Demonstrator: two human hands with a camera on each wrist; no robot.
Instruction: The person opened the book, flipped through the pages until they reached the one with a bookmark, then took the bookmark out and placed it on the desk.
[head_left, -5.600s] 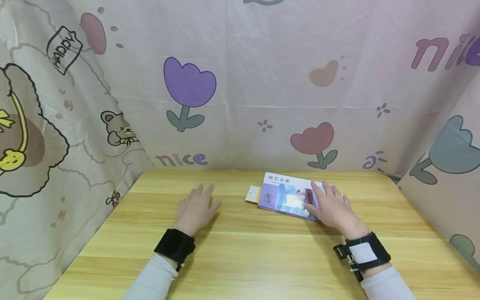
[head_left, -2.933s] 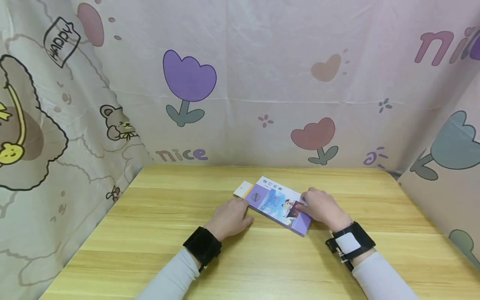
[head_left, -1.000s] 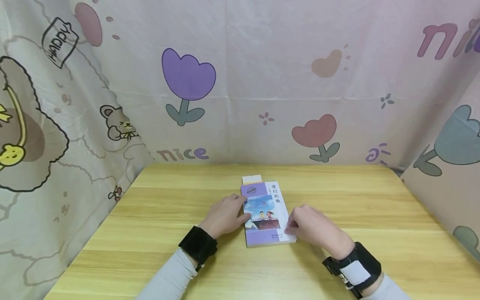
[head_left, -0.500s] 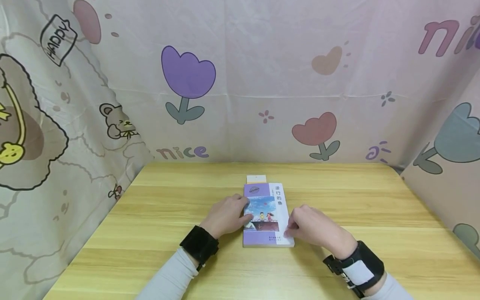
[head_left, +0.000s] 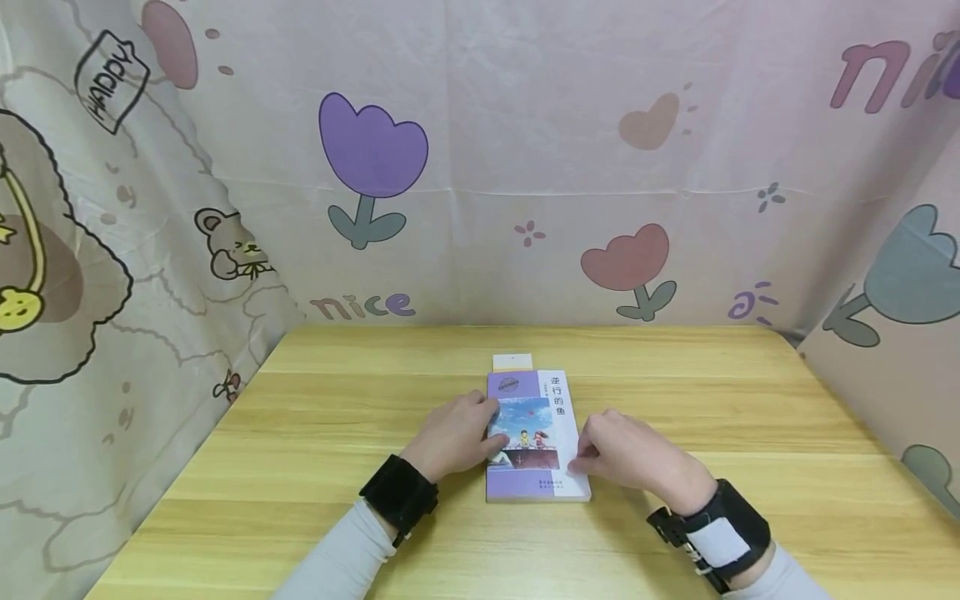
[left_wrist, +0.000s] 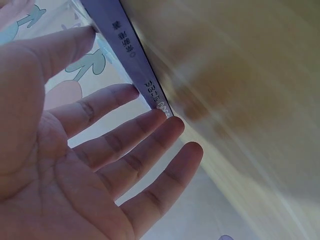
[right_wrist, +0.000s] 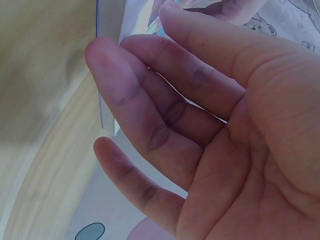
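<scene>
A paperback book (head_left: 525, 485) with a purple and white cover and a picture of two figures under a blue sky lies flat, upright to the viewer. From its far end sticks a white card (head_left: 512, 362) with a yellow band. My left hand (head_left: 452, 435) is at the left edge, its fairly straight fingertips against the purple spine (left_wrist: 127, 47) and its thumb over the cover edge. At the lower right edge, my right hand (head_left: 633, 454) curls its fingers at the page side (right_wrist: 107, 20), thumb on the cover.
The book rests on a light wooden table (head_left: 360, 367). Behind and at both sides hangs a pale cloth (head_left: 487, 125) printed with tulips, hearts and bears. Each wrist wears a black strap (head_left: 400, 497).
The book, slanted at the table's right side earlier, has been drawn to the middle and turned, its card end now pointing away. Both hands came to its edges; the last half second shows little movement.
</scene>
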